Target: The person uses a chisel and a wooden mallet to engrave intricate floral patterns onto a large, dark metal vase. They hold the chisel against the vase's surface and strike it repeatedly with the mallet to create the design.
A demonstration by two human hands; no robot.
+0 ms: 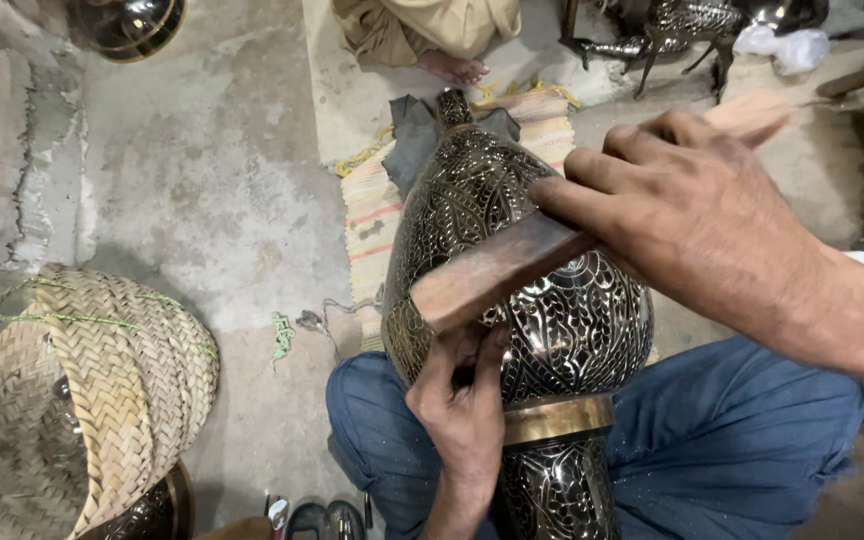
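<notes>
The metal vase (542, 300), dark with engraved silver patterning and a brass band near its base, lies across the person's lap between the blue-trousered knees. Its long axis runs away from the person: the narrow neck (454, 108) points toward the top of the view, over a striped cloth (377, 215) on the concrete floor (202, 160), while the base end sits closest to the body at the bottom edge.

The right hand (692, 215) has its grip clamped around a wooden stick (512, 265), fingers wrapped over it. The stick lies slantwise across the vase's belly, its lower end touching the surface at the left side and its upper end blurred beyond the hand.

The left hand (462, 395) presses against the vase's lower left flank just beneath the stick's end, its grip closed with fingertips pinched together; whether a small tool sits between them cannot be told.

A woven basket (92, 390) lies to the left on the floor. Another person's bare foot (455, 67) shows at the top.
</notes>
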